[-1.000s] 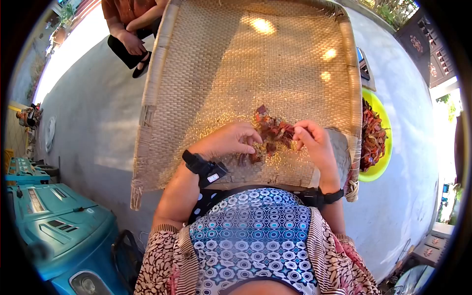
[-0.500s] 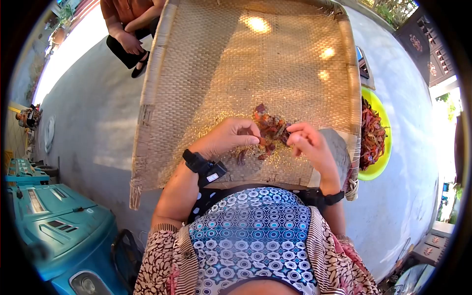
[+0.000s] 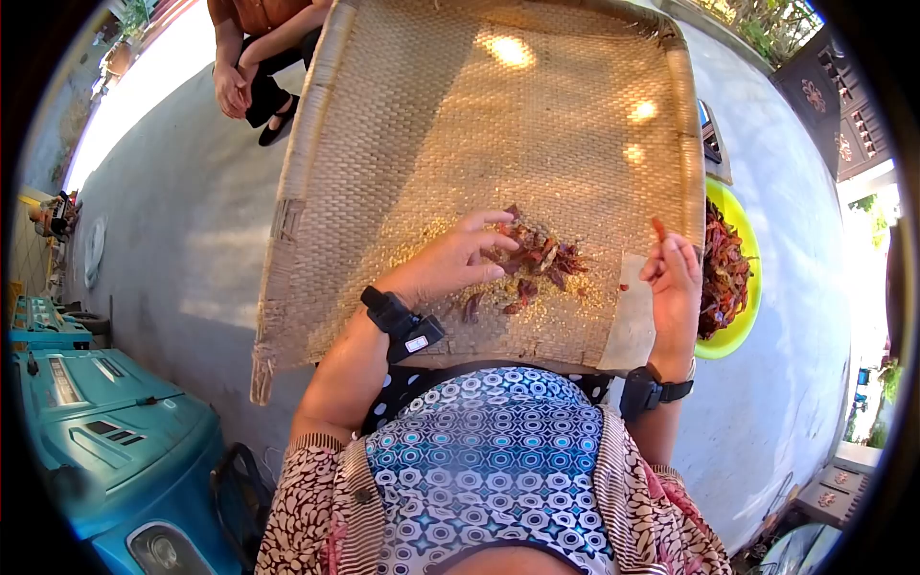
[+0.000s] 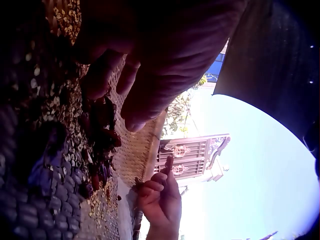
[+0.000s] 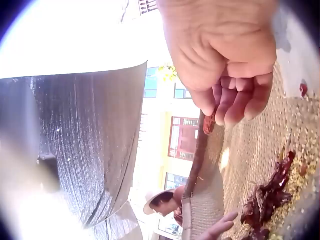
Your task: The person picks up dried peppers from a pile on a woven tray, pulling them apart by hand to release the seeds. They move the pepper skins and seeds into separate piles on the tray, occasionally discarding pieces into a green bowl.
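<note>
On a woven bamboo tray (image 3: 479,115) lies a small pile of dried red chilies (image 3: 548,259), with yellow seeds (image 3: 565,305) scattered around it. My left hand (image 3: 448,259) hovers at the pile's left side, fingers loosely spread and nothing held. In the left wrist view its fingertips hang close over the chilies (image 4: 102,135). Over the tray's right edge, my right hand (image 3: 675,273) pinches a dried chili (image 3: 658,229) between thumb and fingers. The right wrist view shows that chili (image 5: 208,125) poking out below the fingertips.
A yellow-green basin (image 3: 755,287) full of dried chilies (image 3: 724,273) stands just right of the tray. One small red scrap (image 3: 624,287) lies on a pale patch (image 3: 629,321) at the tray's near right corner. A seated person (image 3: 273,34) is beyond the left edge; a teal vehicle (image 3: 115,422) stands at left.
My right hand has left the pile and moved right toward the basin, with a chili in its fingers. My left hand has gone from a pinch to loosely spread fingers.
</note>
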The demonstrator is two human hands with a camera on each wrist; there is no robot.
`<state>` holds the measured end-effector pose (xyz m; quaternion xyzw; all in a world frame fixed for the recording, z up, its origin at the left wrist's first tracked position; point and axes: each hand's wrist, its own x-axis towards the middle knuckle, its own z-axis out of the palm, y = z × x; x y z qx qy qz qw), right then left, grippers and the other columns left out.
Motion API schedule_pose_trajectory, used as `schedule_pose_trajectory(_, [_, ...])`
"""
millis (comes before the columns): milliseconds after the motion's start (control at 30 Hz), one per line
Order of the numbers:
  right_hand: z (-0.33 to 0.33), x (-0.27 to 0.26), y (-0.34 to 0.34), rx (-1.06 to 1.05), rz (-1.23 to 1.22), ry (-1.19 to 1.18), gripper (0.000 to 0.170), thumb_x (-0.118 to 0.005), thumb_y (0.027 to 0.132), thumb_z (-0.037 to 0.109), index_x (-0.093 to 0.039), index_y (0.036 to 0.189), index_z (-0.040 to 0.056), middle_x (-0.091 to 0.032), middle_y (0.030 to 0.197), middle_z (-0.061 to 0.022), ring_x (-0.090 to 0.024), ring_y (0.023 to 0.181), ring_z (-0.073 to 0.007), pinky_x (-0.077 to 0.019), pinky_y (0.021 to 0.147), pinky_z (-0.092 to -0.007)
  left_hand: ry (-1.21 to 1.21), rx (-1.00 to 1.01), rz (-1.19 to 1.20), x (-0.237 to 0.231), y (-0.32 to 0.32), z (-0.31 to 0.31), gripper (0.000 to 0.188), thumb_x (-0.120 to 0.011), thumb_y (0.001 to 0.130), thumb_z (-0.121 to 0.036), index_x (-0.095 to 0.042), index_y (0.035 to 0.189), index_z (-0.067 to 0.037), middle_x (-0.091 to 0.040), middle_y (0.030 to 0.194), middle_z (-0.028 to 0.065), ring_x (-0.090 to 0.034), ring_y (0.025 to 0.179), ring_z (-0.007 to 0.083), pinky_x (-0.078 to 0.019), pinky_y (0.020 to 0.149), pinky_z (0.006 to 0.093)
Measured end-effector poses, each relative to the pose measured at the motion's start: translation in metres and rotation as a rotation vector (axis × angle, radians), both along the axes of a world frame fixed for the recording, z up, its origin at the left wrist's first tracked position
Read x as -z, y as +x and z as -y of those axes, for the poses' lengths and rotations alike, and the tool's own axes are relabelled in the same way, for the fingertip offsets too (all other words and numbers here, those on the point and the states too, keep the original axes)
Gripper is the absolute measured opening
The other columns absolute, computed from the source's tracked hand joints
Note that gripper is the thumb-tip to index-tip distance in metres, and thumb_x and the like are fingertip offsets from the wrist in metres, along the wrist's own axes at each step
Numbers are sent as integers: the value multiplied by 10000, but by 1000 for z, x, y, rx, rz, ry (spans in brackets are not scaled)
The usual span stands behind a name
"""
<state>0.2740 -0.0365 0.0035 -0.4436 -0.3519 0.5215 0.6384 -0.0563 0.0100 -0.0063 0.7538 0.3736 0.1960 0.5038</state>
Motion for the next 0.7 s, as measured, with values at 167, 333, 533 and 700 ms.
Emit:
schedule_pose_trajectory(167, [6,-3,21,146,-419,144,190,-582,957,159,-593,1118,58,-607,875,-3,-538,692,-90,-449,652,-232,283,123,24,32,-1,-7,379,-642,878,-133,-597,1245,-50,-499,1349,91,-582,922,139,-490,803,277])
schedule_pose_trajectory(333, [6,9,-29,-186,367,-84,208,-622,921,120,-606,1117,52,-602,931,4,-550,759,-77,-457,662,-230,-24,25,198,22,-1,-2,257,-603,904,-80,-615,1153,-17,-553,1236,77,-585,974,130,-492,810,263])
schedule_pose_trajectory(533, [-6,10,-79,-421,956,43,265,-687,827,65,-626,1086,71,-616,977,-38,-612,776,-159,-501,693,-279,-398,-197,240,9,-2,1,71,-585,943,-86,-600,1004,-55,-621,933,2,-601,821,77,-492,674,215])
schedule_pose_trajectory(700, [-5,15,-90,-449,1010,66,254,-692,800,84,-639,1048,94,-634,942,-76,-652,827,-239,-520,708,-320,-393,-256,335,3,-1,1,106,-575,957,-109,-582,1053,-65,-614,843,-3,-592,745,64,-490,634,212])
